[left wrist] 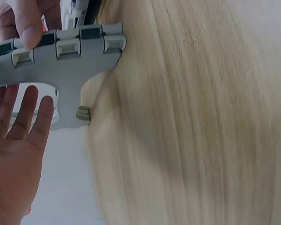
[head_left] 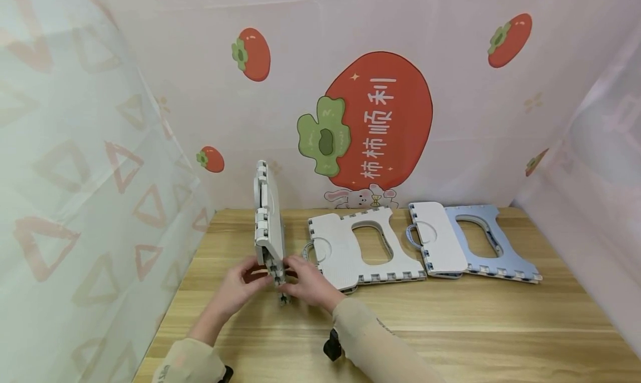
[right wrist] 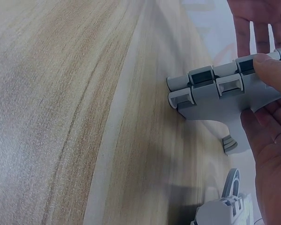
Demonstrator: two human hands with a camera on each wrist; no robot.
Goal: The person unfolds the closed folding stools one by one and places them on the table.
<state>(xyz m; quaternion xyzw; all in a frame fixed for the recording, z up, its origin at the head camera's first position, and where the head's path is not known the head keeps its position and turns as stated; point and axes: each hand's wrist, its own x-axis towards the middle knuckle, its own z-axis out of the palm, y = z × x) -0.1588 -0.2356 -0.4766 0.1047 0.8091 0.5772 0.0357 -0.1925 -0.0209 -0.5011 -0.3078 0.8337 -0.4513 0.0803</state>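
A whitish-grey folding step stool, seen nearly edge-on and folded, stands upright at the left of the table. My right hand grips its near end from the right. In the right wrist view the thumb lies on the hinged edge and a finger reaches the cut-out below. On the stool's left side is my left hand. Its fingers are nearly straight in the left wrist view and overlap the grey panel's cut-out. Its thumb, in the head view, is at the stool's near edge.
A second white step stool lies folded flat to the right, its loop handle pointing left. Beyond it lies a blue and white one. All are on a wood-grain table, with printed cloth behind and at the sides.
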